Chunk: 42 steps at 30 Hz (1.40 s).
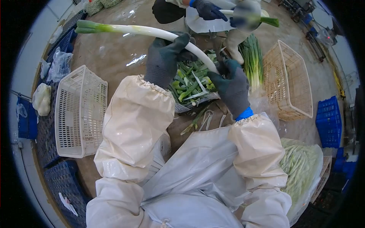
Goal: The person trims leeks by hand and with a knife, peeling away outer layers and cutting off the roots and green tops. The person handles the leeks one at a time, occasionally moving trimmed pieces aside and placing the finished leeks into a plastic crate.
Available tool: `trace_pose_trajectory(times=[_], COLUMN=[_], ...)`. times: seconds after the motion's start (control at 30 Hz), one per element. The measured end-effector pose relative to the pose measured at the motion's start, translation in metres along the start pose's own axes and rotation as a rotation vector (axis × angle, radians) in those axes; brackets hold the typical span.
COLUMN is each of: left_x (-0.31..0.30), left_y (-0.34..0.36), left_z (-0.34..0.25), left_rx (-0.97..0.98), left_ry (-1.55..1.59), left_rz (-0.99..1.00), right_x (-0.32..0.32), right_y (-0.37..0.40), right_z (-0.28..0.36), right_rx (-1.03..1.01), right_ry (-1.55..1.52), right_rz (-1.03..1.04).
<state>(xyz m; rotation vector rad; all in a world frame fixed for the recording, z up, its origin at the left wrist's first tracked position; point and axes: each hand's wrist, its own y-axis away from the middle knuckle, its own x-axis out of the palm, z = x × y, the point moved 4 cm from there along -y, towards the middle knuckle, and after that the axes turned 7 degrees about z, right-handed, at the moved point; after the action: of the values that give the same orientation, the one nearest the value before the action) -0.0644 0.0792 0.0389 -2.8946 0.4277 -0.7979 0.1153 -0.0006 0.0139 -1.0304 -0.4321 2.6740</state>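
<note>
A long leek (133,29) stretches across the upper middle, its cut green end at the left and its white end bending down to the right. My left hand (167,53), in a grey-green glove, is closed round the white shank. At the white end, my right hand (232,83) has its gloved fingers curled. A dark, narrow knife (216,45) seems to stick up from that hand, its handle hidden by the fingers. Below and between both hands sits a lined container heaped with green leek trimmings (192,81).
Opposite, a co-worker's blue-gloved hand (209,10) is near another leek (270,21). A leek bundle (251,60) lies right of the trimmings. White crates stand left (68,114) and right (287,79). A bagged pile of pale green stalks (300,171) is at lower right.
</note>
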Motion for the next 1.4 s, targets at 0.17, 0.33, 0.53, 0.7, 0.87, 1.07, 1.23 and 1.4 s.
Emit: trace_pose_trajectory(times=[0.17,0.33,0.53,0.7,0.87,1.07,1.23,1.4], left_x=[0.0,0.0,0.0,-0.015,-0.026,-0.052,-0.052,-0.044], left_y=[0.001,0.001,0.001,0.001,0.0,-0.007,-0.004,0.001], left_z=[0.001,0.004,-0.001,-0.001,-0.006,-0.013,-0.023,-0.017], left_rx=[0.001,0.006,0.034,0.097,0.121,0.124,0.12,0.125], left_ry=[-0.021,-0.01,-0.093,-0.265,-0.313,-0.267,-0.27,-0.339], left_rz=[0.028,0.02,-0.058,-0.226,-0.388,-0.506,-0.607,-0.506], right_x=[0.003,0.006,0.004,0.002,0.002,0.005,-0.018,-0.029], right_y=[0.002,0.004,0.004,0.006,0.013,0.012,-0.002,-0.012], right_z=[0.0,0.004,0.008,0.019,0.03,0.022,-0.001,-0.019], right_rx=[0.094,0.1,0.034,-0.209,-0.208,-0.179,0.086,0.057], right_ry=[-0.086,0.006,-0.062,0.038,-0.006,-0.095,-0.341,-0.216], right_rz=[0.093,0.125,0.108,-0.063,0.032,-0.022,-0.105,-0.108])
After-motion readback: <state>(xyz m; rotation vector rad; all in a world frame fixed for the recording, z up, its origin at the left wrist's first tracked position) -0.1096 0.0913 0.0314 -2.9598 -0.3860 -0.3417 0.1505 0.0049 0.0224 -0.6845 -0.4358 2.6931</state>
